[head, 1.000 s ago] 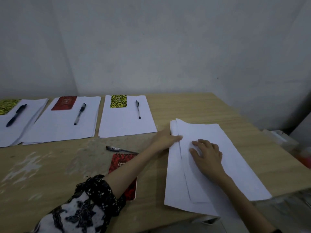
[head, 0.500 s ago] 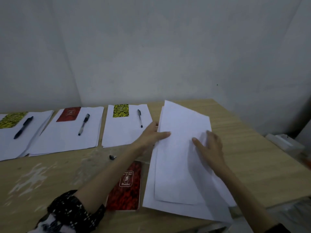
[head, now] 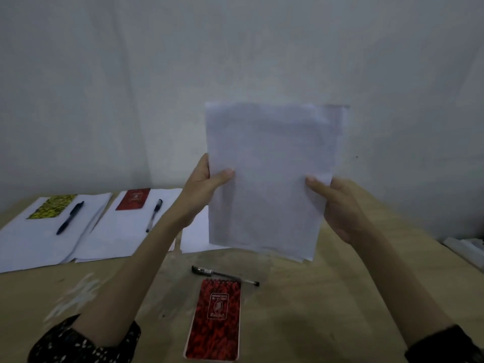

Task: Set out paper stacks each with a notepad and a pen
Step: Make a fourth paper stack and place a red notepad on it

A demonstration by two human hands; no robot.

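Note:
I hold a stack of white paper (head: 267,179) upright above the wooden table (head: 327,310). My left hand (head: 201,187) grips its left edge and my right hand (head: 337,205) grips its right edge. Below the stack, a loose black pen (head: 225,275) lies on the table, and a red spiral notepad (head: 214,320) lies just in front of it. At the back left, one paper stack (head: 34,239) carries a yellow notepad (head: 52,209) and a dark pen (head: 70,217). Another stack (head: 123,231) carries a red notepad (head: 133,199) and a pen (head: 154,215). A third stack (head: 195,237) is mostly hidden behind the held paper.
A pale wall stands right behind the table. White objects (head: 466,247) lie off the table's right edge. Worn pale patches (head: 76,297) mark the tabletop at the left front.
Both hands gathered the paper stack off the table's right side and lifted it upright in front of the wall. The view has shifted, so the loose pen and red notepad now sit centre.

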